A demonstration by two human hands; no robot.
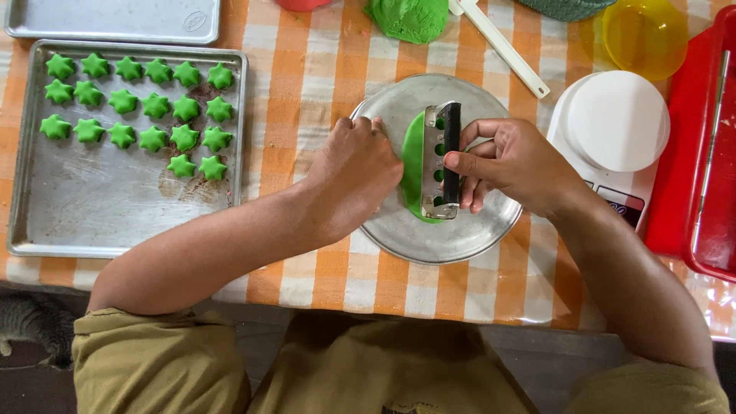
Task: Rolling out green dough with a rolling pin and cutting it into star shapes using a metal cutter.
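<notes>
A round metal plate (460, 238) lies on the checked tablecloth in front of me. On it rests a flat sheet of green dough (414, 165). My right hand (510, 165) grips a metal dough cutter with a black handle (443, 157), standing upright across the dough, with green showing through its holes. My left hand (353, 172) is closed, resting on the plate's left rim beside the dough.
A baking tray (115, 207) at the left holds several green star-shaped pieces (153, 103). Behind are a second tray (115, 19), a lump of green dough (408, 19), a white spatula (506, 50), a yellow bowl (644, 34), a white kitchen scale (613, 126) and a red tray (705, 161).
</notes>
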